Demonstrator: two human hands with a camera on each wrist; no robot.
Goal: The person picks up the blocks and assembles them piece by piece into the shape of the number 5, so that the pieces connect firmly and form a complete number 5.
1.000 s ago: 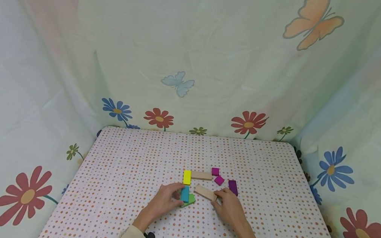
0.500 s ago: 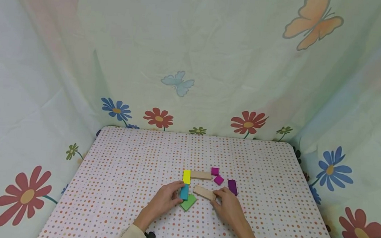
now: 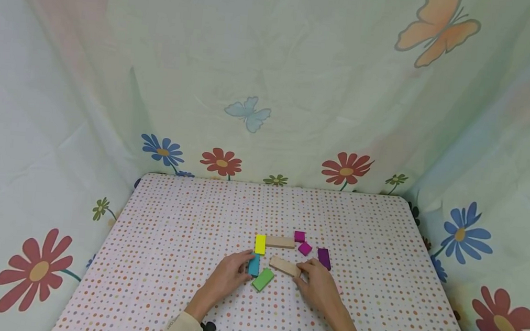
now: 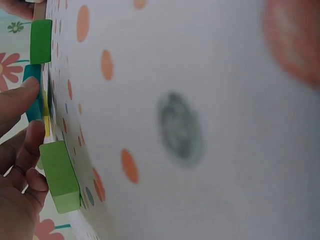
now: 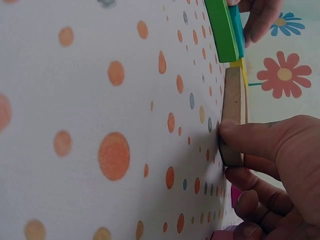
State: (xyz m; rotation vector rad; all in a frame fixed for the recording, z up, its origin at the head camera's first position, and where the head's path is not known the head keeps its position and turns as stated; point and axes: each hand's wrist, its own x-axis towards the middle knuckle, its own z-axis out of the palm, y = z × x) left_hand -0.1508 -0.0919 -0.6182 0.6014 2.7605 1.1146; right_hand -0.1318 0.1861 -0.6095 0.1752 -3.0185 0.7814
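Observation:
My left hand [image 3: 225,278] pinches a blue block [image 3: 253,265] between thumb and fingers, just below the upright-lying yellow block [image 3: 260,244]. In the left wrist view the thumb [image 4: 30,90] lies against the blue block [image 4: 34,102]. A green block [image 3: 263,280] sits on the table close to it, turned at an angle. My right hand [image 3: 320,288] pinches the near-right end of a plain wooden block [image 3: 285,266], thumb on one side, as the right wrist view shows on the wooden block [image 5: 231,100]. Beside the left fingers is a light green block [image 4: 60,175].
A second wooden block [image 3: 280,242] extends right from the yellow one. Two magenta cubes [image 3: 300,236] lie near its right end. A purple block [image 3: 324,259] rests beyond the right hand. The dotted tabletop [image 3: 170,220] ends at a floral curtain [image 3: 298,110].
My left hand has shifted the blue block slightly away from me and to the left, off the green block, which now shows more fully. The right hand stays almost still on the wooden block.

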